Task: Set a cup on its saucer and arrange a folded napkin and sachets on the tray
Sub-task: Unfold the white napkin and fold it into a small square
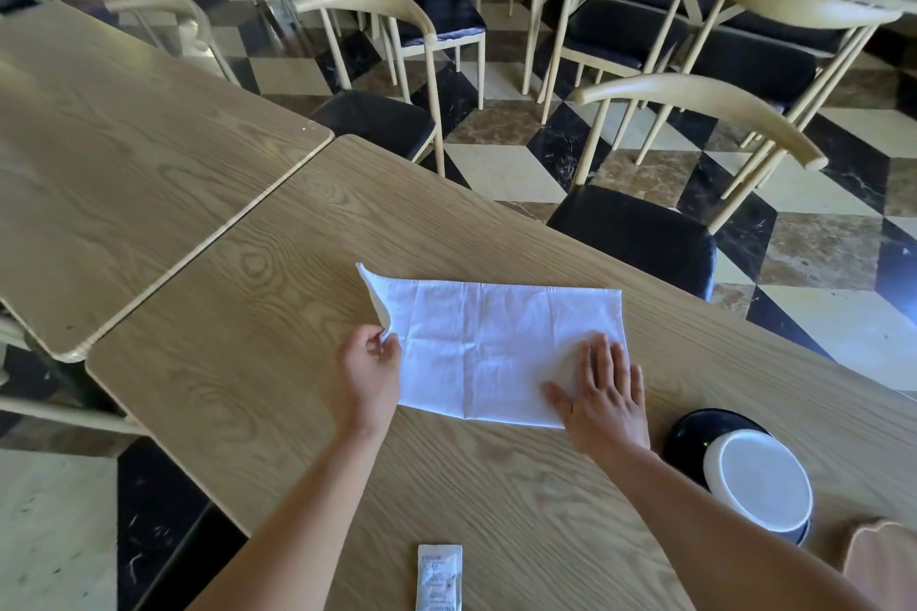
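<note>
— Wood-grain tabletop (pixel 496 486) fills my head view, with chairs on a checkered floor behind. What are the hands doing?

— I see the left hand (pixel 369 370) curled, thumb and fingers pinching the napkin (pixel 491 342) at its left edge, that edge lifted. The right hand (pixel 603 394) lies flat, fingers together, pressing the napkin's right side.

— How does the napkin lie?

— Mid-table, long axis left to right. One sachet (pixel 439 578) lies nearer me, lengthwise toward me.

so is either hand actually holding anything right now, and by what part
The left hand pinches the white napkin at its left edge, lifting that side. The right hand only presses flat on the napkin's right end, gripping nothing.
</note>
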Demonstrator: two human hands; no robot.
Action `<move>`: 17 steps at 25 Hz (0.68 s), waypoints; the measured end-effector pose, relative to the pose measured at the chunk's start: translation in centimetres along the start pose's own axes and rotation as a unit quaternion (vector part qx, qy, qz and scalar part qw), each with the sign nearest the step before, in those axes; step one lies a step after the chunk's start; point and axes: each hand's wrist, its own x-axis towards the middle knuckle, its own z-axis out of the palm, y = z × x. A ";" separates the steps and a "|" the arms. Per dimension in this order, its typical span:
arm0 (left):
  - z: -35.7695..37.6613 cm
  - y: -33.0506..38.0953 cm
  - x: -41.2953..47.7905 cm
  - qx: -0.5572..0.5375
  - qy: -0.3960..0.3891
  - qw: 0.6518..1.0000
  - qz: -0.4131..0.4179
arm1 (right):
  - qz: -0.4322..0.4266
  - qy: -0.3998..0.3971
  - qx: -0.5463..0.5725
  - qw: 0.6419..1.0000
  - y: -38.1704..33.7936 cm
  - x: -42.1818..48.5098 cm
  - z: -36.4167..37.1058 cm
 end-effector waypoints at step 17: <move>5.3 5.6 -5.9 0.162 -0.097 0.938 0.291 | 0.098 -0.065 0.576 0.809 -11.0 6.4 -11.6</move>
